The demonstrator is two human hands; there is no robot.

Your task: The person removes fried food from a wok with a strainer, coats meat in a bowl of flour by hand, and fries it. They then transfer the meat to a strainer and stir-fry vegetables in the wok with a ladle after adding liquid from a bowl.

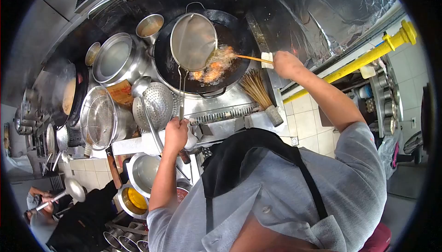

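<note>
My left hand (176,133) has its fingers wrapped tight around the long handle of the strainer (193,41). The round net end is far out past my fingers and is held up over the wok (232,31). It covers part of the wok.

My right hand (284,64) has its fingers pinched shut on the sticks (252,58). There is a bit of white stuff just where I grip them. The sticks point away from my fingers, and their tips are in the food (212,69). The food is orange and bubbly. It sits in the wok, just under the near edge of the strainer and between my two hands.

Below my right fingers a bamboo brush (259,91) leans on the stove, with its bristles fanned out toward the wok. Just beside my left fingers lies a scoop (159,105) full of little holes, and its handle runs close by my hand. Farther out from my left fingers is a wire basket (99,118). Past that stands a big steel pot (115,58). A small pot (150,25) sits next to the wok's rim. Below my left arm is a bowl (133,200) with something yellow in it.

Far from my left fingers, down in the corner, another person's hand (46,201) holds a ladle (73,189). Past my right hand a yellow pipe (368,56) runs along the wall.
</note>
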